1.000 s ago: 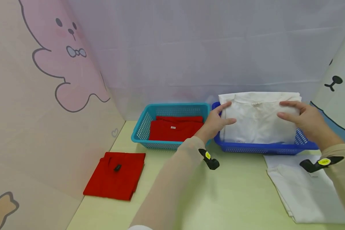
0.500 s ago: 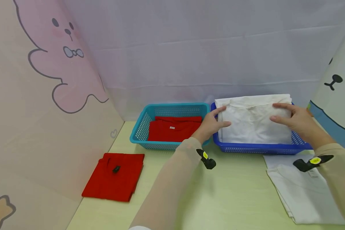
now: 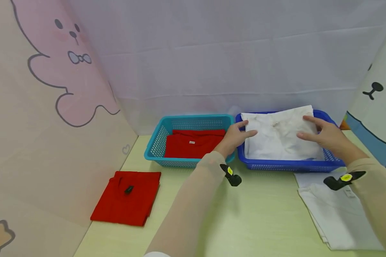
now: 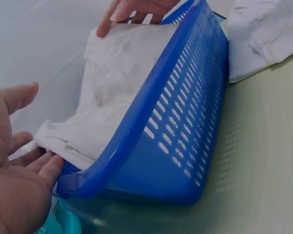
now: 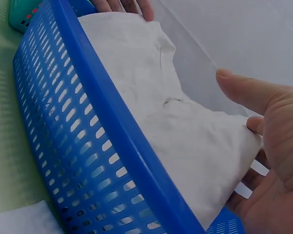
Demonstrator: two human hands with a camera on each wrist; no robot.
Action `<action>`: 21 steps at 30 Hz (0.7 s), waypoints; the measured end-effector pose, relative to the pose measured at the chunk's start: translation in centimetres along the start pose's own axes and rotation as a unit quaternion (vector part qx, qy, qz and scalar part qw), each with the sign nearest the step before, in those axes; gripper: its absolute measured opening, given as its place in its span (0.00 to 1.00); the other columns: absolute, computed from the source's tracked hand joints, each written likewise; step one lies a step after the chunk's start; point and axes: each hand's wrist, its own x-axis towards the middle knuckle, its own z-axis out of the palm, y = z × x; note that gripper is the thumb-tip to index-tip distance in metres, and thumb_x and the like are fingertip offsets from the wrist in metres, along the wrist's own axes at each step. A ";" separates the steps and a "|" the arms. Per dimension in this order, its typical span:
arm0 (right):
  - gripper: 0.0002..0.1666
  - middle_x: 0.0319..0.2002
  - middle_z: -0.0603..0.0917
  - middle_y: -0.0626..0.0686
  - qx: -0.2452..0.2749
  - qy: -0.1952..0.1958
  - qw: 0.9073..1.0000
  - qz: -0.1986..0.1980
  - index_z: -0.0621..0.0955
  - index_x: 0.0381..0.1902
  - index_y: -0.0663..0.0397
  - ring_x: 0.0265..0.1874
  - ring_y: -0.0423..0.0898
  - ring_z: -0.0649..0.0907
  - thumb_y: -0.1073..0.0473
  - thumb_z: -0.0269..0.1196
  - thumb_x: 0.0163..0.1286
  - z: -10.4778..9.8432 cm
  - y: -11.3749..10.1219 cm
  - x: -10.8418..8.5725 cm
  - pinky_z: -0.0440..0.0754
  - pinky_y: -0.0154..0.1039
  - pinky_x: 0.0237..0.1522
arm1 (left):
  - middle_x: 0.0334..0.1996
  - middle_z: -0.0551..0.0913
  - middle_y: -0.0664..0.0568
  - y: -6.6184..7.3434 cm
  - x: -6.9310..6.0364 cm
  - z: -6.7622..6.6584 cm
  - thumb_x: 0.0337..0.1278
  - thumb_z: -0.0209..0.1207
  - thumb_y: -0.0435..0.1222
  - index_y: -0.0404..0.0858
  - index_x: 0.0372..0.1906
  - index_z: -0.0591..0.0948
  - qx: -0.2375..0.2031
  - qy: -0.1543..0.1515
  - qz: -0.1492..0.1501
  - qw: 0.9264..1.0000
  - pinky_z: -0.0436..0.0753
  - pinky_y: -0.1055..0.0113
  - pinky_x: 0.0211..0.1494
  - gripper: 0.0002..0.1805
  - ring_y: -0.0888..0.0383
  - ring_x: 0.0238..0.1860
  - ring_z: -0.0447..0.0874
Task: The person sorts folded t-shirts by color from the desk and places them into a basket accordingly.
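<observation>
A folded white shirt [image 3: 276, 139] lies in the blue basket [image 3: 289, 165], its right rear corner raised above the rim. At the shirt's left edge is my left hand [image 3: 234, 138], its fingers touching the cloth and its thumb [image 4: 22, 97] held away from it. My right hand [image 3: 329, 139] is at the opposite edge, fingers partly hidden under the cloth. Its thumb [image 5: 249, 92] stands apart from the shirt in the right wrist view. Left of these stands a turquoise basket [image 3: 193, 162] with folded red clothing [image 3: 193, 146] inside.
A folded red shirt [image 3: 128, 200] with a dark tag lies on the table [image 3: 251, 221] at left. Folded white clothing [image 3: 341, 217] lies at front right, partly under my right forearm. A pale curtain [image 3: 228, 64] hangs behind the baskets.
The white shirt's rear edge has sunk lower into the blue basket, its left side more than its right. My right hand has shifted left; my left hand has moved slightly left.
</observation>
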 end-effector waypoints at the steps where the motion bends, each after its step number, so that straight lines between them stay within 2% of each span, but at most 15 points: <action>1: 0.61 0.71 0.46 0.76 -0.006 -0.005 1.000 0.003 0.45 0.77 0.45 0.66 0.76 0.52 0.29 0.62 0.59 0.0 0.0 0.0 0.56 0.76 0.56 | 0.67 0.68 0.59 0.0 -0.1 -0.1 0.51 0.68 0.50 0.54 0.68 0.70 -0.006 -0.002 -0.002 1.000 0.73 0.55 0.63 0.37 0.56 0.62 0.72; 5: 0.61 0.67 0.51 0.79 -0.022 -0.020 1.000 0.006 0.42 0.77 0.49 0.63 0.77 0.56 0.29 0.59 0.61 0.0 0.3 -0.1 0.61 0.75 0.53 | 0.67 0.69 0.60 -0.1 -0.7 -0.5 0.54 0.67 0.50 0.52 0.69 0.68 -0.023 0.000 0.001 1.000 0.72 0.55 0.64 0.36 0.58 0.62 0.73; 7: 0.61 0.68 0.50 0.79 -0.029 -0.017 0.999 0.002 0.42 0.77 0.52 0.63 0.78 0.55 0.29 0.57 0.62 0.1 0.7 -0.1 0.61 0.76 0.53 | 0.66 0.69 0.60 -0.1 -1.0 -0.8 0.54 0.66 0.51 0.53 0.69 0.69 -0.016 0.008 0.004 1.000 0.73 0.55 0.63 0.36 0.58 0.62 0.73; 10: 0.61 0.70 0.46 0.77 -0.037 -0.002 0.999 -0.001 0.42 0.77 0.55 0.65 0.78 0.50 0.28 0.55 0.63 0.2 1.4 -0.2 0.55 0.78 0.53 | 0.66 0.69 0.59 -0.1 -1.3 -1.1 0.54 0.66 0.52 0.52 0.69 0.68 0.002 0.009 0.016 1.000 0.74 0.56 0.62 0.37 0.57 0.62 0.72; 14: 0.59 0.72 0.39 0.73 -0.032 0.004 0.999 -0.010 0.40 0.77 0.54 0.68 0.76 0.42 0.30 0.55 0.65 0.1 2.3 -0.5 0.50 0.80 0.53 | 0.67 0.68 0.59 0.0 -1.9 -1.4 0.56 0.63 0.55 0.51 0.71 0.66 0.066 0.006 0.041 0.997 0.75 0.57 0.61 0.38 0.57 0.65 0.69; 16: 0.58 0.73 0.38 0.72 -0.034 0.007 0.999 -0.016 0.39 0.77 0.53 0.68 0.76 0.42 0.31 0.55 0.66 0.1 2.5 -0.9 0.49 0.80 0.53 | 0.68 0.66 0.59 0.0 -2.1 -1.5 0.56 0.61 0.58 0.52 0.72 0.65 0.113 0.004 0.059 0.992 0.74 0.56 0.61 0.39 0.56 0.68 0.65; 21: 0.56 0.73 0.37 0.70 -0.047 0.026 0.998 -0.039 0.39 0.77 0.51 0.69 0.75 0.41 0.34 0.56 0.67 0.0 2.9 -1.9 0.49 0.80 0.53 | 0.71 0.62 0.61 0.0 -2.9 -1.2 0.57 0.57 0.62 0.55 0.73 0.62 0.208 -0.011 0.104 0.972 0.69 0.53 0.66 0.41 0.58 0.71 0.58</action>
